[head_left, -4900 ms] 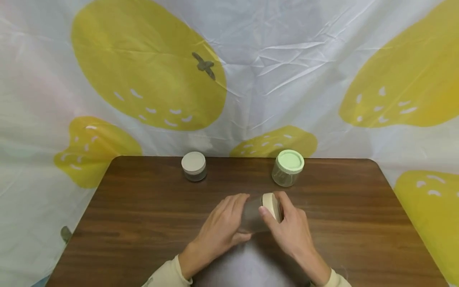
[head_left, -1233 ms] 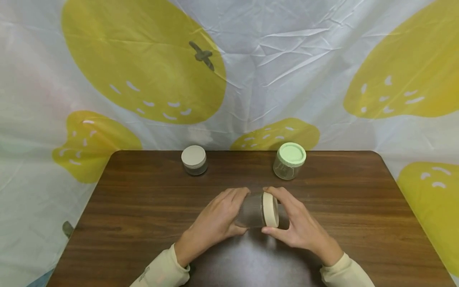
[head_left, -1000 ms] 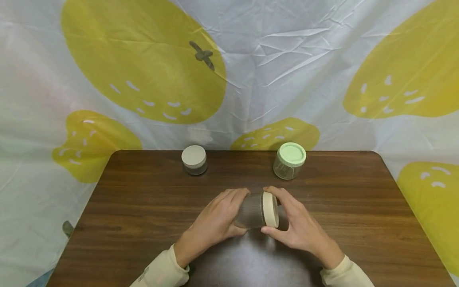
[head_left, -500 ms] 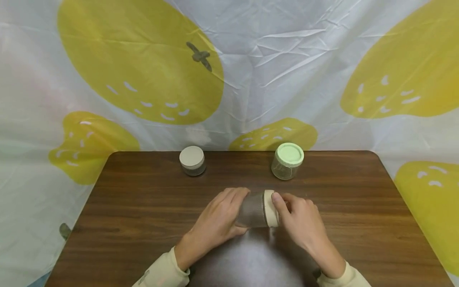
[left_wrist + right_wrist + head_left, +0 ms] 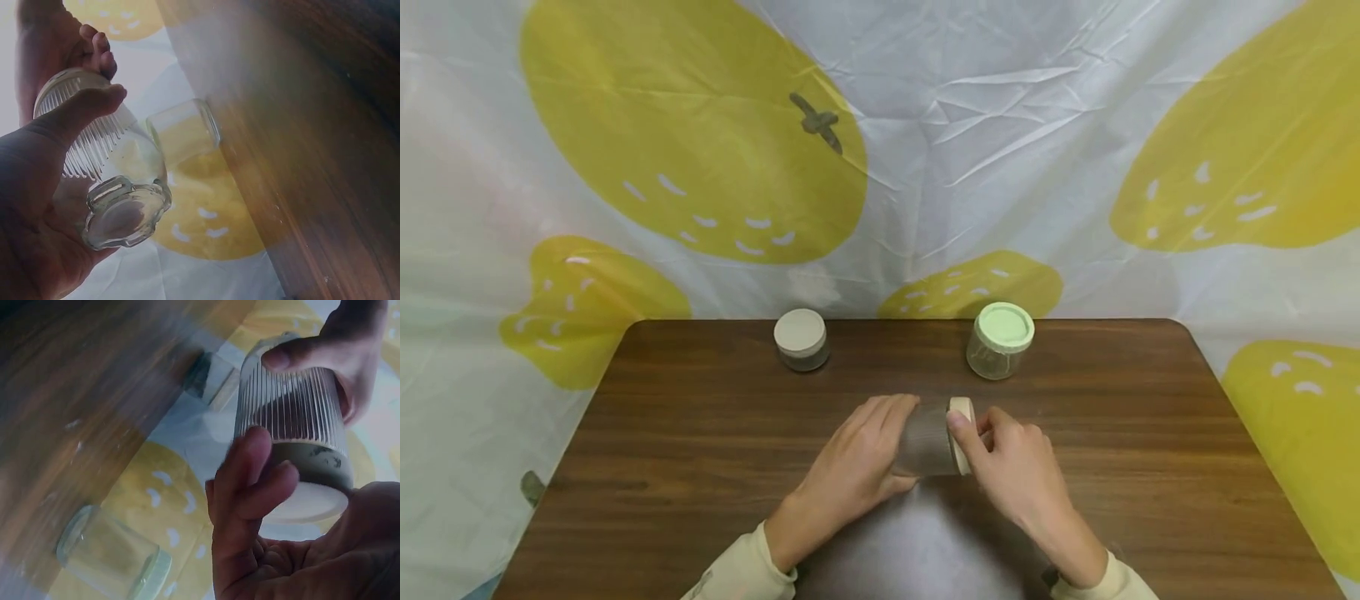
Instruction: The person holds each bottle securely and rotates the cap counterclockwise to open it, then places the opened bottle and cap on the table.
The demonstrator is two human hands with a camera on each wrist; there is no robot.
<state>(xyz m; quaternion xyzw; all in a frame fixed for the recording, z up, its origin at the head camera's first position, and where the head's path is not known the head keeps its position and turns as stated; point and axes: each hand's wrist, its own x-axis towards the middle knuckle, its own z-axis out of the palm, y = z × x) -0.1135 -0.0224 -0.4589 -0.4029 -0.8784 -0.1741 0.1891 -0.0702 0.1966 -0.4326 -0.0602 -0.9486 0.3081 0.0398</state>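
Observation:
Near the middle of the table, a clear ribbed glass jar lies on its side in the air between both hands, its cream lid facing right. My left hand grips the glass body from the left; its thumb lies across the ribs in the left wrist view. At the other end, my right hand holds the lid, thumb on the near edge and fingers curled behind it. From the right wrist, the lid appears seated against the glass, with curled fingers beside it. No contents show inside the jar.
Two lidded jars stand upright at the table's back edge: a short one with a whitish lid on the left, a taller one with a pale green lid on the right. A lemon-print cloth hangs behind the brown table.
My right hand has turned on the lid: its thumb moved from below up to the near face, and its fingers curled in. My left hand keeps its grip on the glass.

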